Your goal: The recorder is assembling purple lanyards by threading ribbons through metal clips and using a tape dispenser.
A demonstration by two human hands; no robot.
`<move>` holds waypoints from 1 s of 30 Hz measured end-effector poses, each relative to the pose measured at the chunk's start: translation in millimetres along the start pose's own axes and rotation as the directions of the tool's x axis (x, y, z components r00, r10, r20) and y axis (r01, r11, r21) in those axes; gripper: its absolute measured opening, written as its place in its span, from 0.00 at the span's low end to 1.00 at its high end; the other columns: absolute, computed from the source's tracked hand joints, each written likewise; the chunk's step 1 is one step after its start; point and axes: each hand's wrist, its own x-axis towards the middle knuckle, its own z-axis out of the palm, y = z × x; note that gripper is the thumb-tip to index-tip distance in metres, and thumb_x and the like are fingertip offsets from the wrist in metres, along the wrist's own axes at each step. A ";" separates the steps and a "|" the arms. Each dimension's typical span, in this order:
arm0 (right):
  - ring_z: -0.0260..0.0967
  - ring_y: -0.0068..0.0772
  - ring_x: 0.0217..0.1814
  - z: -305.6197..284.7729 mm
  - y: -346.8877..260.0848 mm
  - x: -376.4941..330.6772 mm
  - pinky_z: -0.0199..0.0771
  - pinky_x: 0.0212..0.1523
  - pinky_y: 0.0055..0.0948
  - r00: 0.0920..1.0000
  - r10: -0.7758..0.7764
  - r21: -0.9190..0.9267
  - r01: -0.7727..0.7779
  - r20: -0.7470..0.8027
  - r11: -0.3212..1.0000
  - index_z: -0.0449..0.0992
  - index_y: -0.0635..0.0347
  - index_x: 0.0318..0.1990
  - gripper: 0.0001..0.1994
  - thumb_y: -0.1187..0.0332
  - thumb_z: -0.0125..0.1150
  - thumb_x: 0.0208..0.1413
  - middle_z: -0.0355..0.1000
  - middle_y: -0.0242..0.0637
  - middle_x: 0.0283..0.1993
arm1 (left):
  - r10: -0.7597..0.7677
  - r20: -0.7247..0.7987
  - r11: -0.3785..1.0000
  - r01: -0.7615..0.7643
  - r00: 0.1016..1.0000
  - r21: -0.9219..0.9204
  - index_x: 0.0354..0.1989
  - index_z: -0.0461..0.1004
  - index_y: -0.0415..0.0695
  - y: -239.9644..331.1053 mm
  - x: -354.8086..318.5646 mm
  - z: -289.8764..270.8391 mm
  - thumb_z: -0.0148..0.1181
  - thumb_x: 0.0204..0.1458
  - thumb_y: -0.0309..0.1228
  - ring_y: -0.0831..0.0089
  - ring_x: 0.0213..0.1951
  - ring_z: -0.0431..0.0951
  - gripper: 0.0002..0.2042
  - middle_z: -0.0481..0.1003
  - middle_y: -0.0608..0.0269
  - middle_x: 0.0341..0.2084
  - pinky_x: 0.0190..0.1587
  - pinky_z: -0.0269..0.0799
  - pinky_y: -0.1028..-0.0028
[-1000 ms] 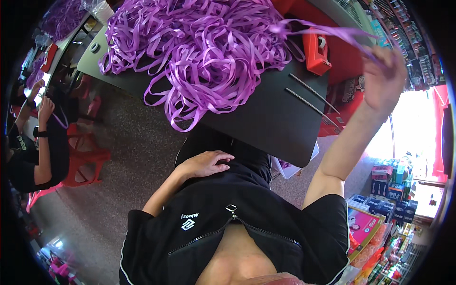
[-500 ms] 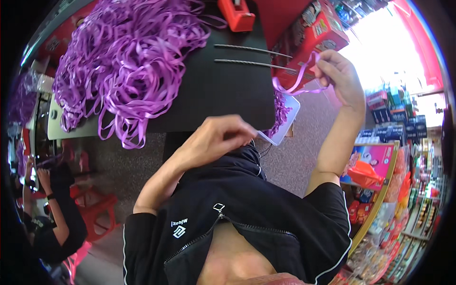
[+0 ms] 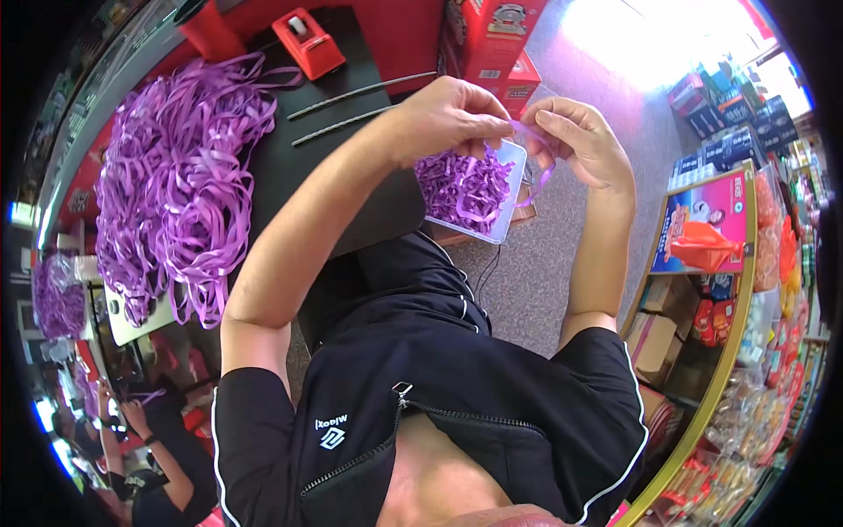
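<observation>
Both my hands are raised over the right end of the black table, close together. A thin purple ribbon (image 3: 542,183) runs between them, with a loose length hanging from the right one. My left hand (image 3: 448,121) pinches it between thumb and fingertips. My right hand (image 3: 587,140) has its fingers curled round it just opposite. Below them sits a white plastic bin (image 3: 502,230) full of short purple ribbon pieces (image 3: 465,186). Two twisted metal rods (image 3: 338,102) lie on the table, their far ends partly behind my left hand and forearm.
A big tangled heap of purple ribbon (image 3: 180,189) covers the table's left side. Behind it stand a red tape dispenser (image 3: 309,54) and a red cylinder (image 3: 209,31). Red boxes (image 3: 493,39) are stacked beyond the bin. Stocked shelves (image 3: 694,422) line the right.
My left hand has moved up and right from the table's near edge to take hold of the ribbon beside my right hand. The view has turned, and more of the bin shows.
</observation>
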 end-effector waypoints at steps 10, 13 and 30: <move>0.74 0.24 0.32 -45.1 71.8 -35.7 0.74 0.35 0.20 0.976 0.168 0.054 -0.162 -0.136 0.985 0.74 0.68 0.45 0.15 0.64 0.58 0.58 0.76 0.39 0.34 | -0.119 0.222 0.978 0.076 0.968 0.192 0.38 0.78 0.42 -13.6 89.8 -35.9 0.59 0.56 0.41 0.84 0.30 0.73 0.14 0.76 0.70 0.29 0.35 0.71 0.83; 0.73 0.24 0.35 -45.5 91.7 -29.6 0.73 0.36 0.22 0.973 0.153 0.197 -0.118 -0.172 0.973 0.74 0.68 0.46 0.15 0.64 0.58 0.58 0.76 0.39 0.36 | -0.061 0.251 0.958 -0.014 0.966 0.286 0.36 0.78 0.42 -17.5 104.6 -47.5 0.58 0.56 0.43 0.84 0.31 0.72 0.15 0.76 0.71 0.28 0.37 0.69 0.82; 0.67 0.15 0.28 7.0 123.9 83.6 0.65 0.28 0.15 0.966 0.064 0.295 0.013 -0.251 0.955 0.77 0.65 0.39 0.09 0.68 0.57 0.59 0.74 0.31 0.29 | 0.072 -0.154 0.600 0.081 0.985 0.796 0.33 0.77 0.36 -44.4 86.5 -155.9 0.54 0.54 0.39 0.70 0.31 0.74 0.16 0.75 0.57 0.25 0.37 0.67 0.70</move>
